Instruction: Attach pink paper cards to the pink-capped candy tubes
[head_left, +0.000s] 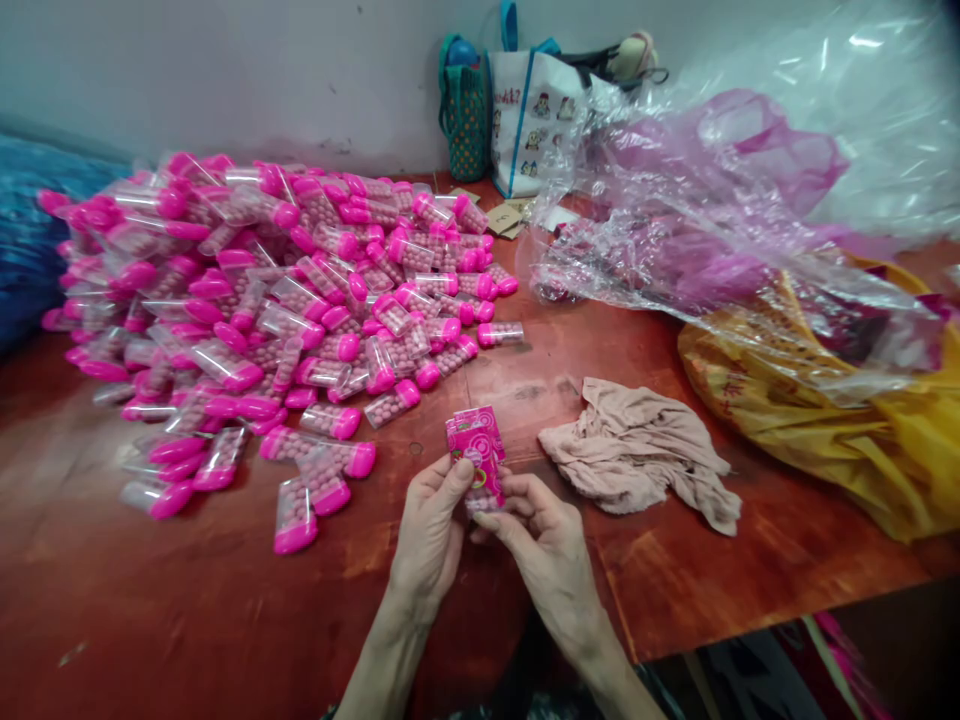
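The small flat sleeve of shiny pink printed paper [475, 450] is up in front of the person, over the near part of the brown-red wooden table [337, 620], between the big heap of bottles and the crumpled beige cloth [637, 450]. It has pale swirly rings on it and a little round yellow-green picture low down, and its top end points away from the person. At its bottom end, some small pale pink balls [480, 506] show by the fingers. The words on it are too small to read. The bare left hand [431, 520] is closed on the left edge, with its thumb lying flat on the front and pointing up and in. The bare right hand [536, 530] pinches the lower right corner, its thumb reaching in under the bottom and its fingers bent along the side. Both arms come up from the bottom and lean in to meet at the sleeve. To the left is the heap of clear plastic bottles with bright pink caps [247, 300], full of pink balls. To the right, past the cloth, lie a yellow cloth-like bag [817, 440] and crinkly see-through plastic wrap [675, 230]
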